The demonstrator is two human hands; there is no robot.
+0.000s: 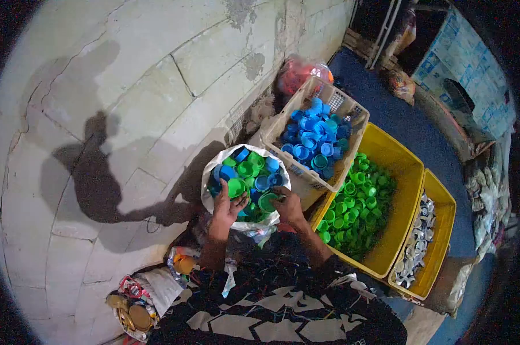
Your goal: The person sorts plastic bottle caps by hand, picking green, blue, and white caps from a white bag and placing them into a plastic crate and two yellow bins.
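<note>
Cracked pale block wall (145, 86); dark blue floor (360, 86); hands (225, 210) over white sack (209, 183).

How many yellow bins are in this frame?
2. The larger yellow bin holds green caps, beside the pale crate; the narrower one, with greyish pieces, adjoins its right side. Others could be hidden at the dark edges.
</note>
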